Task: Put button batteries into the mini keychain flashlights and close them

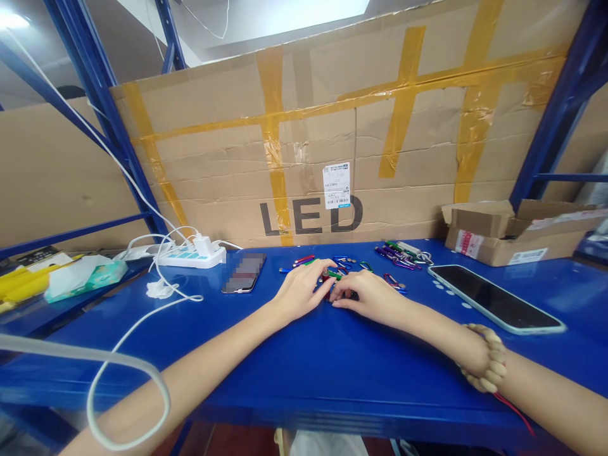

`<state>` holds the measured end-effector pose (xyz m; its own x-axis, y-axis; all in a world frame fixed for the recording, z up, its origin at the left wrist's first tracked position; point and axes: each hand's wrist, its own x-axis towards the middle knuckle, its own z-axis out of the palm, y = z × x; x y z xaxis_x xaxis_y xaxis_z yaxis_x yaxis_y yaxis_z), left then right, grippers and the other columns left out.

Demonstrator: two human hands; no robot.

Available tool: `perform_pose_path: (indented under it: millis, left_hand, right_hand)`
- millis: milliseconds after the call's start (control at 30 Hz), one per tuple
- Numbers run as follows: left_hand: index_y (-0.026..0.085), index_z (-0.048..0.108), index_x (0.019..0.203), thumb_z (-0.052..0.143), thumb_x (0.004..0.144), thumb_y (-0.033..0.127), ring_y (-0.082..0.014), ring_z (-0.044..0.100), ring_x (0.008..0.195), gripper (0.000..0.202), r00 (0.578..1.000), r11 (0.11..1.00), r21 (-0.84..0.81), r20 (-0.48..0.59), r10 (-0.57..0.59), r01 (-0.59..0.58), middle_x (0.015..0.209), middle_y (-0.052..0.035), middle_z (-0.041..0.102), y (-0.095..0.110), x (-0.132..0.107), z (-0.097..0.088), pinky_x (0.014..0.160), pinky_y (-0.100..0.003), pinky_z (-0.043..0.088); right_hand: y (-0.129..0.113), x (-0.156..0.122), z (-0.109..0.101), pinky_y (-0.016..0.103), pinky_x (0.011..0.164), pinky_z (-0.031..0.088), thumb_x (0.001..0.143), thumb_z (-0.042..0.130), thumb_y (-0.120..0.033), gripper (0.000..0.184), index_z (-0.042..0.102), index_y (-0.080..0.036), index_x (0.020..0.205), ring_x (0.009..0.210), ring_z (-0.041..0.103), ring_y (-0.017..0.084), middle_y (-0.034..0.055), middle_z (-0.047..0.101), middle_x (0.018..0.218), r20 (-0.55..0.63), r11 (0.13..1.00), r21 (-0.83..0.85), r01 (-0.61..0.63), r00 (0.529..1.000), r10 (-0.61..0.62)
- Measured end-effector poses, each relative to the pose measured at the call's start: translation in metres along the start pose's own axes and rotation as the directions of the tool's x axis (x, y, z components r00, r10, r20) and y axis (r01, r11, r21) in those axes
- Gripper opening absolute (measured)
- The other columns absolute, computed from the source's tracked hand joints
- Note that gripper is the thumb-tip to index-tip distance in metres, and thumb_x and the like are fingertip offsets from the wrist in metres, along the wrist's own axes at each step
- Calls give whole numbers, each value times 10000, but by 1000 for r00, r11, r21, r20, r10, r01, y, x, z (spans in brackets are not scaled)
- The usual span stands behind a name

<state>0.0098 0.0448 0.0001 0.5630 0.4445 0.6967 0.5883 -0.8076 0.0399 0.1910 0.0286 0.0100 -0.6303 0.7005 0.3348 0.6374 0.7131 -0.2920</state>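
My left hand (pixel 304 288) rests low over the blue tabletop, its thumb and fingers bent around a small dark red metal piece (pixel 325 277). Close against it on the right, my right hand (pixel 370 292) has its fingers curled and pinched; what lies in them is too small and hidden to name. A small green piece (pixel 335 275) shows between the two hands. Just behind them are scattered blue and green carabiners (pixel 365 266), with red, green and blue slim pieces (pixel 304 260) by my left fingers. A red carabiner (pixel 391 280) lies beyond my right hand.
Purple slim metal pieces (pixel 398 256) lie at the back right, near an open cardboard box (pixel 503 244). Phones lie right (pixel 494 297) and left (pixel 244 272). A white power strip (pixel 192 256) trails a cable (pixel 142 307) across the left. Taped cardboard (pixel 213 171) closes the back.
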Motion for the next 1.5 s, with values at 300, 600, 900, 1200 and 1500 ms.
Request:
perform_pose_path:
  millis: [300,600,900,1200,1500]
  left_hand:
    - [200,438,1125,448,909,265,-145,645,797,226,997,999,-35,-76,-7,4,879,-17,633,-1,-2,1,739,-255,513]
    - [220,362,1197,480,898,293,-140,639,744,329,999,997,-81,-42,8,-11,820,8,606,-2,-3,2,701,-245,508]
    - [225,338,1221,444,916,300,-155,643,784,332,999,991,-132,20,31,-28,881,-9,610,-3,-3,3,698,-254,512]
    - [237,329,1224,499,893,325,-129,605,695,382,997,981,-187,70,-34,46,876,9,590,-3,-3,2,643,-228,482]
    - [235,404,1212,524,869,362,-98,433,491,385,963,921,-307,198,-185,240,755,33,576,-3,-1,5,491,-209,368]
  right_hand:
    - [3,0,-1,299,709,424,828,587,-197,81,665,-212,838,784,634,183,7,706,857,-279,979,-90,-183,948,152]
    - [-1,-2,-1,257,636,447,822,612,-261,74,665,-211,821,677,598,142,10,679,798,-548,998,56,22,836,13]
    - [1,-1,2,257,651,478,864,553,-257,151,678,-196,806,707,613,146,33,674,783,-513,983,12,182,845,-150]
    - [5,0,2,243,657,474,865,550,-255,154,696,-214,839,726,613,143,30,676,823,-463,993,-2,116,880,-104]
    - [1,-2,-1,233,629,443,852,564,-262,142,698,-219,878,667,583,119,15,666,828,-421,999,-3,32,907,-31]
